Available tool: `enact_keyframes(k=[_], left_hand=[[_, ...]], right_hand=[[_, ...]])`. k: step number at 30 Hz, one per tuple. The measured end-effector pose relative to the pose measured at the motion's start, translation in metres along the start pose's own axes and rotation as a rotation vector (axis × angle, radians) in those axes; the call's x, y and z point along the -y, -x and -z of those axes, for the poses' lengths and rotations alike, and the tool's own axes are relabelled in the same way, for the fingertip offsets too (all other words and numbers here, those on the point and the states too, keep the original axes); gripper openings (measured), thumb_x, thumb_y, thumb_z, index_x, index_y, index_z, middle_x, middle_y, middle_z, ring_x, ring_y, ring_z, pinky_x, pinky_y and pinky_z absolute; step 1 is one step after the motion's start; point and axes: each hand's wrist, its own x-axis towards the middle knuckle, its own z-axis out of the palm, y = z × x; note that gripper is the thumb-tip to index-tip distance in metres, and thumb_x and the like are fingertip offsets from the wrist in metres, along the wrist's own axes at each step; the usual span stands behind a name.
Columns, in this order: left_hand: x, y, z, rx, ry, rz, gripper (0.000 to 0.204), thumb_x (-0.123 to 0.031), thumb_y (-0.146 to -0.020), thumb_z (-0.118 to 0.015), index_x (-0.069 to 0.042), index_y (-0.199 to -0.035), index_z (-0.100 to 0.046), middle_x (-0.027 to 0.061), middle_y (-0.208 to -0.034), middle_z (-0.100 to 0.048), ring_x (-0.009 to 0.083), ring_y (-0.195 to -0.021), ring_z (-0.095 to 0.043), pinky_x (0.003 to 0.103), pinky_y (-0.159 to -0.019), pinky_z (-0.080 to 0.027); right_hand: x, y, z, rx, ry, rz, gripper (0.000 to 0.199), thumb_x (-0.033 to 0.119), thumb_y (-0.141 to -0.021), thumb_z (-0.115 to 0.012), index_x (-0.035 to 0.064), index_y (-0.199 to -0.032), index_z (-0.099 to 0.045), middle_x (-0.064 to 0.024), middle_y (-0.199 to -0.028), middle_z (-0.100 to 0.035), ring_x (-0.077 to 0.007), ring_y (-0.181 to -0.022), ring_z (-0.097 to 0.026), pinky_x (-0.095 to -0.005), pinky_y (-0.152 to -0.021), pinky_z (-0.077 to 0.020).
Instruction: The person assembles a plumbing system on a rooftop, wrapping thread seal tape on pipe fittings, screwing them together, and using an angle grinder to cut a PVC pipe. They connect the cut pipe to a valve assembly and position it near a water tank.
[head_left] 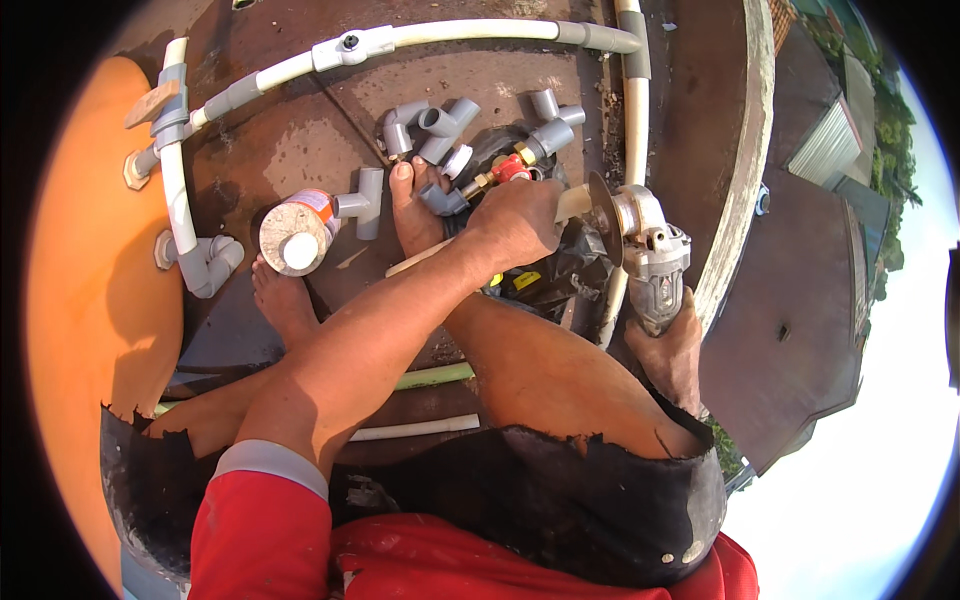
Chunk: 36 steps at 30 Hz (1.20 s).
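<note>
My left hand [520, 222] is closed around a short cream plastic pipe [574, 204]. One end of the pipe sticks out past my fingers, against or very near the thin disc of an angle grinder [655, 250]. A thin cream length [420, 257] emerges beneath my left forearm, perhaps the same pipe. Gripped around the grinder's grey body from below is my right hand [672, 352]. Just beyond my left hand lies a red-handled valve [510, 168] with brass ends and grey fittings. Whether the disc is spinning I cannot tell.
Grey elbows and tees [448, 128] lie loose near my feet, beside a glue can [298, 238]. White pipework [470, 32] runs along the back and right. An orange tank [95, 300] stands at the left. A pale roof edge [735, 190] lies right of the grinder.
</note>
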Motion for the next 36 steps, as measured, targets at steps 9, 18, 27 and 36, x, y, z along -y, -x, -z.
enact_keyframes(k=[9,18,27,36], left_hand=[[-0.002,0.003,-0.004,-0.039,-0.033,0.029,0.024,-0.021,-0.095,-0.077,0.000,-0.105,-0.069,0.0264,-0.089,-0.075,0.0491,-0.093,-0.076,0.059,-0.084,-0.059],[-0.015,0.009,-0.014,-0.050,-0.118,0.111,0.019,-0.012,-0.095,-0.072,-0.002,-0.109,-0.066,0.0250,-0.091,-0.077,0.0466,-0.094,-0.078,0.058,-0.086,-0.061],[-0.014,0.008,0.003,-0.042,-0.105,0.129,0.016,-0.008,-0.098,-0.064,-0.001,-0.111,-0.069,0.0263,-0.097,-0.079,0.0470,-0.100,-0.078,0.056,-0.092,-0.060],[-0.002,0.006,0.001,-0.103,-0.073,0.020,0.027,-0.024,-0.095,-0.078,-0.002,-0.106,-0.067,0.0260,-0.091,-0.075,0.0492,-0.094,-0.076,0.059,-0.084,-0.059]], right_hand=[[0.001,0.000,0.001,-0.013,0.025,0.020,0.046,0.012,-0.084,-0.077,-0.0082,-0.122,-0.060,-0.0303,-0.093,-0.079,-0.0433,-0.089,-0.083,-0.0486,-0.078,-0.0631],[0.004,-0.001,0.006,-0.029,0.089,0.025,0.043,0.012,-0.085,-0.079,-0.0070,-0.119,-0.061,-0.0325,-0.096,-0.079,-0.0449,-0.094,-0.083,-0.0488,-0.079,-0.0631],[0.002,-0.002,0.006,-0.009,0.135,0.011,0.043,0.013,-0.085,-0.078,-0.0051,-0.120,-0.060,-0.0331,-0.097,-0.078,-0.0486,-0.098,-0.081,-0.0524,-0.083,-0.0628],[0.000,-0.006,0.004,-0.010,0.080,0.008,0.048,0.012,-0.084,-0.078,-0.0050,-0.125,-0.061,-0.0311,-0.097,-0.079,-0.0453,-0.097,-0.082,-0.0504,-0.084,-0.0634]])
